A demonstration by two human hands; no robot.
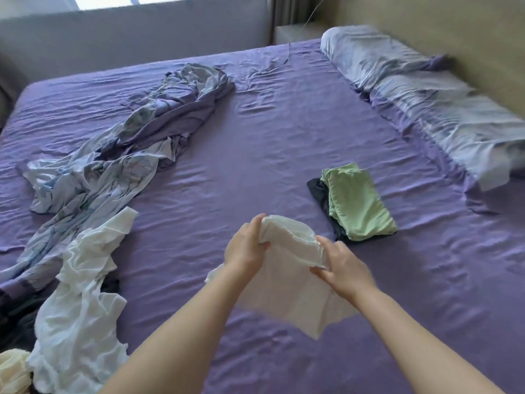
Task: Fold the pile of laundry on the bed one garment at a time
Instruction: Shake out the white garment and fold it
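Laundry lies in two places on the purple bed — a loose pile at the near left and a small folded stack to the right. Nearest, both hands hold a thin white garment up over the sheet. The left hand pinches its upper left edge, fingers curled round the cloth; the right hand grips the upper right edge the same way, thumb underneath. The cloth bunches between them and the rest hangs down toward the person, its lower corner close to the sheet.

At the near left lies the pile: a crumpled white piece on top, dark cloth under it, and a pale yellow item at the corner. Just beyond the hands, to the right, a folded green garment sits on a folded dark garment — well apart from the pile.

Farther left, a rumpled blue-patterned cover with a purple underside trails across the bed. At the far right, pillows in pale blue cases lie along the headboard.

No writing or labels can be read.
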